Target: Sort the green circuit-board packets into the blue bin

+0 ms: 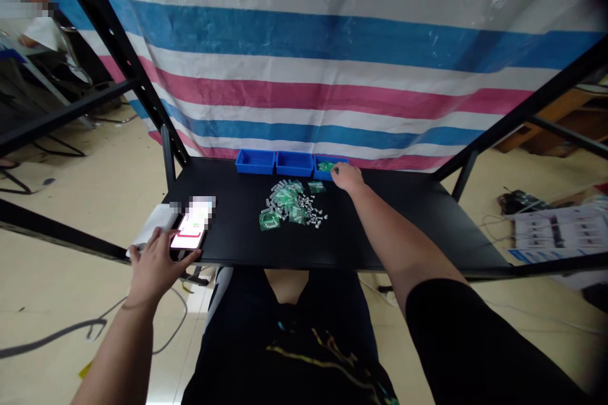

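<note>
My left hand (159,261) rests at the table's front left edge, fingers apart, touching the lower end of a lit phone (191,225). My right hand (348,176) is at the right blue bin (331,158), which holds green packets (325,166); its fingertips are bent down at the bin's rim, and whether they hold anything is hidden. Mid-table lies a pile of small green bags and clear pieces (287,196), with silver screw-like parts (313,214) on its right side. One green packet (270,221) lies at the pile's front left, another (316,186) behind it.
Two more blue bins, the left one (256,169) and the middle one (294,171), stand along the back of the black table (242,240). A white sheet (154,226) lies left of the phone. Black frame posts and a striped sheet (308,95) surround the table. A person sits far left.
</note>
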The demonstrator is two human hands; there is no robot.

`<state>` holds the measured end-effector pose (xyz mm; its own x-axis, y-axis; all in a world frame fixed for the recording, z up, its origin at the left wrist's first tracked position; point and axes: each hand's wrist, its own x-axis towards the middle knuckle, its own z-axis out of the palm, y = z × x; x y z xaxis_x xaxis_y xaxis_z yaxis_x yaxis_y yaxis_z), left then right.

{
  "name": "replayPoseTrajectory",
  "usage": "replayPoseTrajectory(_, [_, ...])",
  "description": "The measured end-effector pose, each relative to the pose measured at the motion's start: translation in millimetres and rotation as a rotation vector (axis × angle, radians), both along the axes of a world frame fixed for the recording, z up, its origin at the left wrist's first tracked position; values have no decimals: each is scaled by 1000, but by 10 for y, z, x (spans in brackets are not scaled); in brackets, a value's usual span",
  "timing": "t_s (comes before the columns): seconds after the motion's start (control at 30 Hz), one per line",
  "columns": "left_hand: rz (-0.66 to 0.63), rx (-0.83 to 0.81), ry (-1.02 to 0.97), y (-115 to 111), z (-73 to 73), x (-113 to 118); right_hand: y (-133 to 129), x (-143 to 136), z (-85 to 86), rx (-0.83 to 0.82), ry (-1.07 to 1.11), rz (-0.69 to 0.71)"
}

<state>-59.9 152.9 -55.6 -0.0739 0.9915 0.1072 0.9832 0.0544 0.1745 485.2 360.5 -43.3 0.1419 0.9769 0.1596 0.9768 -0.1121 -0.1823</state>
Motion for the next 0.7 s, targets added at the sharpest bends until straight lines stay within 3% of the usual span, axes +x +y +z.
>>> replayPoseTrajectory(0.13, [6,-1,-4,-2,-5,-2,-91,-99,45,102,-21,28])
replayPoseTrajectory(0.23, [-2,5,-12,-2,-14,-9,-212,-204,46,173,8,349])
replayPoseTrajectory(0.3, [-5,6,-12,-1,-20,-11,-281,-264,-5,68,29,569])
replayPoseTrajectory(0.33, [-4,5,-12,-1,-21,-11,-311,-289,-45,-1,21,614])
replayPoseTrajectory(0.4, [0,1,-10,0,-21,-9,-363,-330,-131,-94,-27,589])
replayPoseTrajectory(0.5, [5,-3,-6,-1,-22,-9,-427,-371,-194,-79,-68,507])
replayPoseTrajectory(0.6, [-1,2,-2,-1,-29,-14,-430,-372,-116,84,-13,439])
replayPoseTrajectory(0.7, [-6,1,3,0,-34,-18,-324,-320,20,323,74,286])
